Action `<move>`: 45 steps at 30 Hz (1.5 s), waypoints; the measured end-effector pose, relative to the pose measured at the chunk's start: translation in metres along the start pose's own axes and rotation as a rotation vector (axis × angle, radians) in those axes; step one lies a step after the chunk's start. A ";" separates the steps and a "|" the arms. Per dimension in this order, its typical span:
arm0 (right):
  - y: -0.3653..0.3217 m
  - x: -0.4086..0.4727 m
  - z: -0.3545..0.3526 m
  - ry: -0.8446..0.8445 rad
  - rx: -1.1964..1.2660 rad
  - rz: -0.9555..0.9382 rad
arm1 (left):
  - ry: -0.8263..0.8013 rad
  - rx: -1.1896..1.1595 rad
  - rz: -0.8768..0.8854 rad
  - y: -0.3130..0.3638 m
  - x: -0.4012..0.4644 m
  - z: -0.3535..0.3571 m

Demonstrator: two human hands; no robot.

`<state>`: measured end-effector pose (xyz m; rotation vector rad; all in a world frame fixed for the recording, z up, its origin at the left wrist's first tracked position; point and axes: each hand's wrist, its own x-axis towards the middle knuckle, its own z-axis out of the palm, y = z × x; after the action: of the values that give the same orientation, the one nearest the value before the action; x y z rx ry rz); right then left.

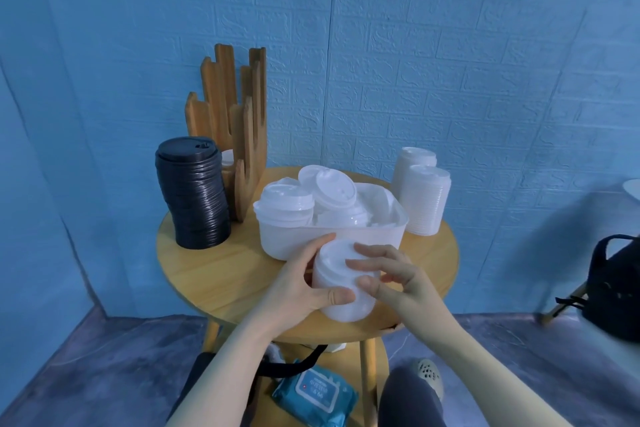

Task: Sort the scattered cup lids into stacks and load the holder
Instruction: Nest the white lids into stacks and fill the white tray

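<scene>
A stack of white lids [341,282] is gripped by curled fingers of both hands at the surface [221,267] near edge, touching the white bin [294,236].

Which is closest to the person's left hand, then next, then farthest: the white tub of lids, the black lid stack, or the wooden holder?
Seen from the head camera, starting at the left hand:
1. White tub of lids, right behind the fingers, mid-table.
2. Black lid stack, at the table's left edge.
3. Wooden holder, behind the black stack, near the wall.
</scene>
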<state>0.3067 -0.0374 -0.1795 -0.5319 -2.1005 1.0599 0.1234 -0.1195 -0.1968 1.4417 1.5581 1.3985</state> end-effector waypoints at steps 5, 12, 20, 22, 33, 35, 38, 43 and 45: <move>0.006 -0.003 0.004 0.018 0.014 -0.058 | -0.010 -0.006 0.002 0.000 0.000 -0.004; 0.001 0.002 0.021 -0.048 -0.032 -0.108 | -0.010 -0.013 -0.009 -0.004 -0.009 -0.025; -0.038 0.092 0.016 0.158 -0.230 -0.257 | 0.019 -0.036 -0.041 -0.006 -0.011 -0.028; -0.035 0.118 0.022 0.098 -0.368 -0.233 | 0.023 -0.034 -0.049 -0.006 -0.011 -0.028; -0.027 0.138 0.034 0.052 -0.637 -0.344 | 0.021 -0.023 -0.060 -0.005 -0.011 -0.028; -0.026 0.138 0.033 0.089 -0.592 -0.364 | 0.021 -0.026 -0.066 -0.005 -0.011 -0.028; -0.027 0.138 0.030 0.137 -0.524 -0.371 | 0.022 -0.034 -0.071 -0.005 -0.010 -0.028; -0.042 0.128 0.021 0.171 -0.442 -0.340 | 0.019 -0.040 -0.068 -0.006 -0.011 -0.028; -0.054 0.111 0.010 0.195 -0.408 -0.327 | 0.020 -0.036 -0.067 -0.005 -0.011 -0.028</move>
<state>0.2230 -0.0038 -0.0943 -0.4412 -2.1394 0.3798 0.0983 -0.1377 -0.1965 1.3454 1.5708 1.3985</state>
